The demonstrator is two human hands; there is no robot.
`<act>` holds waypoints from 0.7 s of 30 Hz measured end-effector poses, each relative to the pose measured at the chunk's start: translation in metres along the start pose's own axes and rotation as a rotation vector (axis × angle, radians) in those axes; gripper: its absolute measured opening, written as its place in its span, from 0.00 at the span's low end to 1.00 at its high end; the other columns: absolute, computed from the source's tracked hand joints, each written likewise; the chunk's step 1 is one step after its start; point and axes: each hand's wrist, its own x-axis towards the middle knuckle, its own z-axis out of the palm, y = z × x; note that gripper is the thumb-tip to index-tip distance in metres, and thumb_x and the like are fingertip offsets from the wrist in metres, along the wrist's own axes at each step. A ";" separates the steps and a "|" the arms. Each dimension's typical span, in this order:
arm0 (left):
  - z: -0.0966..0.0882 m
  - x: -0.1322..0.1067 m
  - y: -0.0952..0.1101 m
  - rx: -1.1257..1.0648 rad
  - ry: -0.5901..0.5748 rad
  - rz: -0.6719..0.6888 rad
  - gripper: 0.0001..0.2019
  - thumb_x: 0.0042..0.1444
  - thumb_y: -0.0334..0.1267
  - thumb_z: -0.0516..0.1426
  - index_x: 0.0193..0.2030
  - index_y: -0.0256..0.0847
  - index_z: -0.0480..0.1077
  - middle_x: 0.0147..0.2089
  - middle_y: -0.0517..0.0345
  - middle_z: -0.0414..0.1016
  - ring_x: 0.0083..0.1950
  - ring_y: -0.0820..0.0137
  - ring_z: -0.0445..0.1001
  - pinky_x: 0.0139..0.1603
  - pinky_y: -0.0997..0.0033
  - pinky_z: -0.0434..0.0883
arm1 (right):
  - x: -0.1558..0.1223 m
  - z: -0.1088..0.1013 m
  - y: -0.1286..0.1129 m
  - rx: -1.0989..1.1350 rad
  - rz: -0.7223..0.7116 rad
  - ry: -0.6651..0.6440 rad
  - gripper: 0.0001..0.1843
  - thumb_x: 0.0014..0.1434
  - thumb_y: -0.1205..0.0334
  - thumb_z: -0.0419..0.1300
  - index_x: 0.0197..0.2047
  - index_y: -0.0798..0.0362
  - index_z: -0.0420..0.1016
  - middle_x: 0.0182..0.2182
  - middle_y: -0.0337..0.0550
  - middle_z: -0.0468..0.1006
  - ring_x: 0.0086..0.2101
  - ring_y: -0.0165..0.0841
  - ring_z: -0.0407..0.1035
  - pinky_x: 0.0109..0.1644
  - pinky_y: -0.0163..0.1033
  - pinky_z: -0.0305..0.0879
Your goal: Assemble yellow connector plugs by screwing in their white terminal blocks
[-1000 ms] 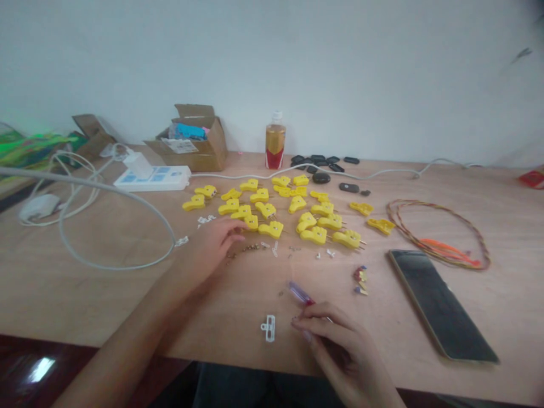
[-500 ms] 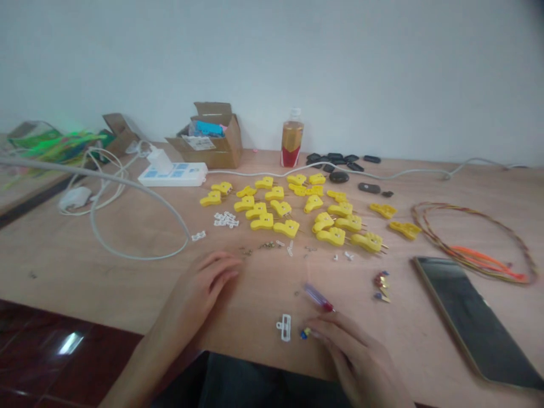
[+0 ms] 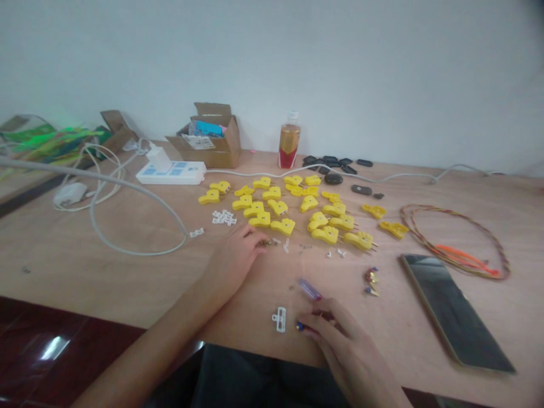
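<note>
My left hand [image 3: 238, 255] reaches over the table, fingers curled together at a small group of tiny brass pieces [image 3: 268, 242]; what is between the fingertips is hidden. Low in front, my right hand [image 3: 340, 334] pinches a small blue-and-brass piece [image 3: 300, 326] between thumb and fingers. A screwdriver with a clear purple handle [image 3: 310, 289] lies just beyond the right hand. Left of that hand is a white plastic bracket [image 3: 279, 319] with slots. More small brass pieces with blue and red ends [image 3: 371, 277] lie to the right.
Several yellow plug housings [image 3: 325, 234] spread across the middle. White plastic parts [image 3: 224, 217] are heaped on their left. A phone [image 3: 454, 311] and coiled wires [image 3: 501, 249] lie right. Behind stand a power strip [image 3: 170, 173], cardboard box [image 3: 227, 144] and bottle [image 3: 289, 141].
My left hand has moved right and away from me, from beside the tiny brass pieces onto them. My right hand has closed round the blue-and-brass piece near the bracket. The view has shifted slightly.
</note>
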 end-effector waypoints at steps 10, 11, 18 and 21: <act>0.013 0.005 0.000 0.108 0.028 0.102 0.10 0.70 0.26 0.56 0.44 0.37 0.79 0.48 0.50 0.77 0.50 0.57 0.76 0.55 0.55 0.75 | 0.007 -0.003 -0.004 0.094 0.007 0.050 0.15 0.74 0.68 0.52 0.41 0.49 0.79 0.38 0.45 0.86 0.37 0.39 0.84 0.41 0.39 0.82; 0.010 0.002 0.000 0.112 0.034 0.122 0.10 0.70 0.25 0.56 0.44 0.37 0.79 0.48 0.50 0.78 0.51 0.57 0.76 0.55 0.56 0.75 | 0.006 -0.004 -0.004 0.103 0.021 0.053 0.14 0.73 0.68 0.53 0.41 0.49 0.79 0.37 0.45 0.86 0.36 0.39 0.84 0.40 0.39 0.83; -0.010 -0.005 -0.001 0.048 0.059 0.020 0.08 0.67 0.25 0.60 0.48 0.38 0.79 0.49 0.51 0.78 0.51 0.58 0.77 0.57 0.55 0.75 | 0.004 -0.005 0.002 0.181 0.036 0.046 0.13 0.73 0.68 0.54 0.45 0.47 0.80 0.40 0.43 0.87 0.41 0.37 0.84 0.48 0.38 0.82; -0.007 0.004 -0.002 0.047 -0.001 0.011 0.07 0.67 0.25 0.61 0.46 0.38 0.80 0.48 0.51 0.77 0.49 0.59 0.78 0.55 0.56 0.76 | 0.005 -0.004 0.001 0.192 0.018 0.056 0.13 0.73 0.70 0.54 0.45 0.48 0.79 0.40 0.43 0.87 0.41 0.36 0.84 0.48 0.37 0.81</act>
